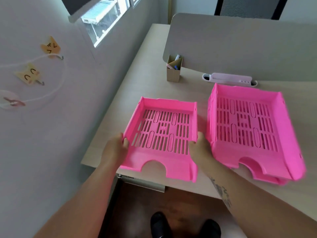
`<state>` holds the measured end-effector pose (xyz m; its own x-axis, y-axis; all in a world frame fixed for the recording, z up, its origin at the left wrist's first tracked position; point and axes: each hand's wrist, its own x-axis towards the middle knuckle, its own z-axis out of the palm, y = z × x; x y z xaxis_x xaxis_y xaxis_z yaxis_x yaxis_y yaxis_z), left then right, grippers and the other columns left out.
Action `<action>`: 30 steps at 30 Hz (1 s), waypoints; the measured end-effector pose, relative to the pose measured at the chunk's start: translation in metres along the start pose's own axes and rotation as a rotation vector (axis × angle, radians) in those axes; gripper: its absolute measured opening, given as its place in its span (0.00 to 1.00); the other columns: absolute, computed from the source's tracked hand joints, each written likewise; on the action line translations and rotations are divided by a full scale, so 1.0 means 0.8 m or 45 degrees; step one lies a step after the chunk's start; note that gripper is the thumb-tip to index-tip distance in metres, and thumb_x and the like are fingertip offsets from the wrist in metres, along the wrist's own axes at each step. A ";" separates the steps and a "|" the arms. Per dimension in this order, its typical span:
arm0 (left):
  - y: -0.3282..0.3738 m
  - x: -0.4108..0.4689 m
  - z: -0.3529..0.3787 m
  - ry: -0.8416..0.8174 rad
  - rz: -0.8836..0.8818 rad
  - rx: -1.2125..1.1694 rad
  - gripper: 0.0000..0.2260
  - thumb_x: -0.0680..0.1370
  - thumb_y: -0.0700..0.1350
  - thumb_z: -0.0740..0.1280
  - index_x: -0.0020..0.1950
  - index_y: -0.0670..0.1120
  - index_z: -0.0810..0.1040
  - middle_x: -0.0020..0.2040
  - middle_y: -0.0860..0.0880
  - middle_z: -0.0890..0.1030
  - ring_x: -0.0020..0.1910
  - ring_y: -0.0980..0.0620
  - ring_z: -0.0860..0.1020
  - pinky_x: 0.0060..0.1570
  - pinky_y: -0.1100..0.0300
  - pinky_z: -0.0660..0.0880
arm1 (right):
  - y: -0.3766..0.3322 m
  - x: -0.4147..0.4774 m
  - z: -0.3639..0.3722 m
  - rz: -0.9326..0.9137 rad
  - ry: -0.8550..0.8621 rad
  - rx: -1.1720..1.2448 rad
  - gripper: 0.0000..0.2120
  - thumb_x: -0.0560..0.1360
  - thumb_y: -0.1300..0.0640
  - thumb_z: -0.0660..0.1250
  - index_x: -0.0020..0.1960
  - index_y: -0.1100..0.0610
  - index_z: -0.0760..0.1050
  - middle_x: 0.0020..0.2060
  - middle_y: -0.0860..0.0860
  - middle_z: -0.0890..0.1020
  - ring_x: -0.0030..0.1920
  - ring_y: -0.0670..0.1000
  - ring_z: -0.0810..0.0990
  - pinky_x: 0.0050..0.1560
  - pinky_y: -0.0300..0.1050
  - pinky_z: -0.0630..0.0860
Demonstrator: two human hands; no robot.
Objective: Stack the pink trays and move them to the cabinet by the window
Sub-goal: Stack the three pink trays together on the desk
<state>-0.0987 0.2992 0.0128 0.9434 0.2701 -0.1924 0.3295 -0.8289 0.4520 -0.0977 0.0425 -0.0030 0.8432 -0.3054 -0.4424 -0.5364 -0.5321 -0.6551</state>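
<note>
You held a glossy pink plastic letter tray [163, 134] by its two side walls, near the desk's front left corner. Your left hand [116, 146] was wrapped over the left wall, fingers [126, 141] curled onto its inner face, and your right hand [199, 148] clasped the right wall in the same way, so both hands were closed on that one tray. Its floor was a flat grid of narrow slots broken by four long oval openings and a small square pattern in the middle; the near edge had a smooth lip with a half-round notch cut into it. Whether it rested on the desk or was lifted slightly, the view did not show.

Just beside it on your right stood a stack of matching pink slotted trays [253, 134], its left wall nearly touching your right hand. At least two layers showed at the near right corner, and the top one carried the same notch.

Both sat on the pale wood-grain desk [137, 79], matte and smooth. Behind them rose a beige rounded-corner divider panel [240, 47]. Against it stood a small square cardboard pen holder [173, 73] with pens inside, and a long white plastic desk organiser [229, 79] lay just behind the stack.
</note>
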 end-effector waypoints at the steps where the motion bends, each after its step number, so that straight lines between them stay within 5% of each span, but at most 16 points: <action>1: 0.006 -0.001 -0.010 0.020 0.004 0.006 0.08 0.80 0.40 0.59 0.45 0.40 0.74 0.37 0.43 0.77 0.27 0.53 0.71 0.24 0.62 0.62 | -0.011 0.002 -0.006 -0.034 0.008 0.018 0.27 0.80 0.65 0.55 0.78 0.59 0.54 0.72 0.62 0.68 0.31 0.47 0.73 0.21 0.35 0.63; 4: 0.023 -0.002 -0.036 0.100 0.042 -0.006 0.07 0.80 0.39 0.60 0.45 0.39 0.75 0.37 0.43 0.79 0.26 0.51 0.73 0.25 0.60 0.69 | -0.036 0.009 -0.028 -0.135 0.021 0.071 0.27 0.79 0.66 0.54 0.78 0.60 0.56 0.72 0.61 0.69 0.41 0.51 0.75 0.26 0.37 0.64; 11: 0.129 -0.019 -0.059 0.257 0.116 -0.072 0.07 0.79 0.39 0.59 0.44 0.41 0.74 0.33 0.46 0.75 0.26 0.51 0.74 0.25 0.60 0.70 | -0.049 0.016 -0.136 -0.288 0.103 0.229 0.28 0.79 0.65 0.55 0.78 0.60 0.56 0.72 0.60 0.68 0.32 0.44 0.71 0.24 0.37 0.66; 17: 0.251 -0.053 0.020 0.179 0.245 -0.190 0.08 0.80 0.41 0.56 0.45 0.40 0.73 0.38 0.44 0.77 0.30 0.52 0.73 0.28 0.59 0.68 | 0.035 0.031 -0.266 -0.279 0.260 0.213 0.20 0.78 0.65 0.55 0.69 0.62 0.67 0.55 0.60 0.79 0.30 0.47 0.72 0.25 0.43 0.69; 22: 0.320 -0.083 0.088 0.100 0.317 -0.252 0.09 0.80 0.41 0.54 0.46 0.41 0.72 0.38 0.45 0.76 0.33 0.46 0.75 0.32 0.54 0.73 | 0.111 0.041 -0.338 -0.236 0.339 0.231 0.20 0.78 0.65 0.55 0.69 0.61 0.68 0.53 0.59 0.80 0.40 0.56 0.81 0.42 0.63 0.82; 30: 0.331 -0.098 0.131 0.031 0.259 -0.210 0.11 0.82 0.42 0.52 0.49 0.40 0.72 0.39 0.45 0.76 0.34 0.47 0.76 0.31 0.54 0.73 | 0.150 0.057 -0.349 -0.242 0.235 0.219 0.21 0.79 0.65 0.54 0.71 0.59 0.67 0.52 0.56 0.80 0.42 0.59 0.83 0.43 0.63 0.82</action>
<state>-0.0894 0.0070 0.0567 0.9908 0.1196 -0.0631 0.1330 -0.7769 0.6154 -0.1133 -0.2559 0.0694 0.9126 -0.3598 -0.1939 -0.3536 -0.4569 -0.8162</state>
